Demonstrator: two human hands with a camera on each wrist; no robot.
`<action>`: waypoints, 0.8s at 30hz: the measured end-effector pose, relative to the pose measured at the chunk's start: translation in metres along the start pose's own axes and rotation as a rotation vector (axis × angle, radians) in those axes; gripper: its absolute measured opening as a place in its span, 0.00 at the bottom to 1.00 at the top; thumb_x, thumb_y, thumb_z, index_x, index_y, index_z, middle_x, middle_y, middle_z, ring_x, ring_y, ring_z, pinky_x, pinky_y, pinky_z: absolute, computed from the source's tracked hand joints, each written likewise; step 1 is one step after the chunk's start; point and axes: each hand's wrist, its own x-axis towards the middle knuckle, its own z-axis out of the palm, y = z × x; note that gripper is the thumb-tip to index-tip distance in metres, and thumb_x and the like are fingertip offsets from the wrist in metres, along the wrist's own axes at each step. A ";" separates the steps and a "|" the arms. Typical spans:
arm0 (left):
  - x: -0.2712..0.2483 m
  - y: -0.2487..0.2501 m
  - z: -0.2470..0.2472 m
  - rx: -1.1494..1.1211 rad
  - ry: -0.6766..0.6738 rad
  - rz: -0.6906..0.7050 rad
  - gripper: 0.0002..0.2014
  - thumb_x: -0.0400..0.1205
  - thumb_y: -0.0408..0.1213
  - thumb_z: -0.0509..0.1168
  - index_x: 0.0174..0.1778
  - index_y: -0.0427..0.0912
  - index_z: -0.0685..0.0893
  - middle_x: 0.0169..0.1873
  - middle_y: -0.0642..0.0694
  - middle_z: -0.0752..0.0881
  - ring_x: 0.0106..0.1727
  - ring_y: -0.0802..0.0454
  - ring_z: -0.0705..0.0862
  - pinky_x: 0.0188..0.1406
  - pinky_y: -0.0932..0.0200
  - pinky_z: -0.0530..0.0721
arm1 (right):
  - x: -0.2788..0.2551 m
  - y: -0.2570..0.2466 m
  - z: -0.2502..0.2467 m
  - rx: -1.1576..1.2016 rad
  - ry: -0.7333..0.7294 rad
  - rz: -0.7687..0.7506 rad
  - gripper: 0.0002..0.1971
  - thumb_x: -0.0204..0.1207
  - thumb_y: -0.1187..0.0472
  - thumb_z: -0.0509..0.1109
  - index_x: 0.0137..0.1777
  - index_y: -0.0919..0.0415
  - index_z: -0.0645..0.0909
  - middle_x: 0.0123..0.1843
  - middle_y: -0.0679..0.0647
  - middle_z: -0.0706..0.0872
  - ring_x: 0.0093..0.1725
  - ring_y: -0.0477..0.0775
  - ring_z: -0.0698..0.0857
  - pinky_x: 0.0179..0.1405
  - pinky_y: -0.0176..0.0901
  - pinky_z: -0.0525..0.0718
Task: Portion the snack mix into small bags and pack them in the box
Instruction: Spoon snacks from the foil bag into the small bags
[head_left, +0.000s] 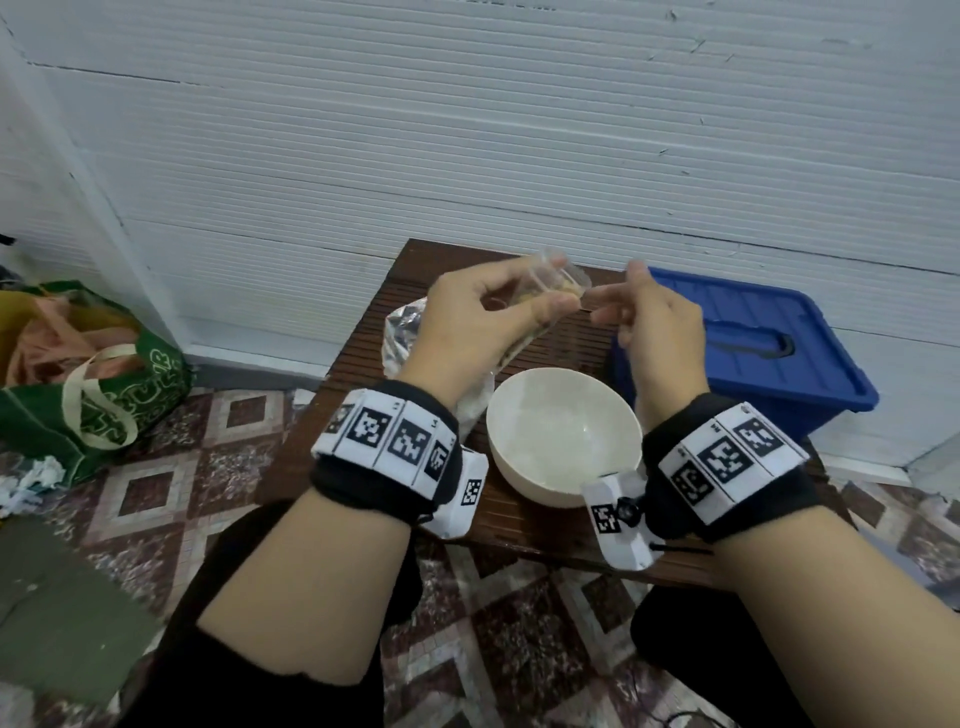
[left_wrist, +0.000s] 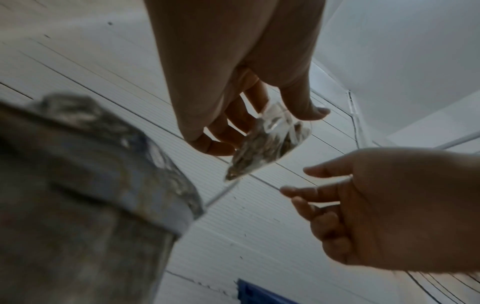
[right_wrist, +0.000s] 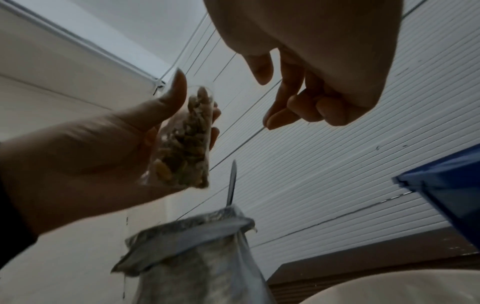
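Left hand (head_left: 483, 317) grips a small clear plastic bag of snack mix (right_wrist: 185, 142) aloft above the brown slatted table (head_left: 363, 358), right hand (head_left: 657, 317) just beside it, fingers loosely curled, empty, blue lidded plastic box (head_left: 753, 353) right of the round cream bowl (head_left: 563, 431).

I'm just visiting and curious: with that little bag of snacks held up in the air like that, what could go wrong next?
1. The left hand holds the small clear bag of snack mix above the table; its top looks unsealed, so tilting could spill pieces.
2. The right hand reaches toward it but is not yet gripping; a clumsy pinch might knock it loose.
3. The blue box has its lid on, so packing needs a free hand first.
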 end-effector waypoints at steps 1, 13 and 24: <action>-0.001 -0.005 0.007 -0.015 -0.004 -0.008 0.13 0.69 0.33 0.79 0.48 0.48 0.92 0.48 0.51 0.92 0.52 0.57 0.89 0.54 0.58 0.87 | -0.001 -0.001 -0.008 0.026 0.007 0.020 0.23 0.82 0.45 0.59 0.38 0.57 0.89 0.35 0.54 0.88 0.33 0.43 0.80 0.38 0.39 0.71; -0.018 -0.049 0.053 0.244 -0.202 -0.011 0.07 0.74 0.35 0.77 0.44 0.52 0.91 0.47 0.66 0.86 0.52 0.76 0.83 0.56 0.75 0.77 | -0.022 0.010 -0.066 -0.140 -0.144 0.018 0.10 0.73 0.57 0.75 0.35 0.62 0.89 0.27 0.48 0.86 0.23 0.34 0.78 0.33 0.35 0.73; -0.017 -0.058 0.049 0.443 -0.506 -0.180 0.39 0.70 0.43 0.80 0.77 0.55 0.73 0.63 0.62 0.83 0.59 0.77 0.77 0.63 0.69 0.72 | -0.017 0.011 -0.079 -0.332 -0.243 -0.011 0.07 0.76 0.60 0.72 0.40 0.61 0.89 0.39 0.51 0.90 0.41 0.43 0.86 0.39 0.33 0.80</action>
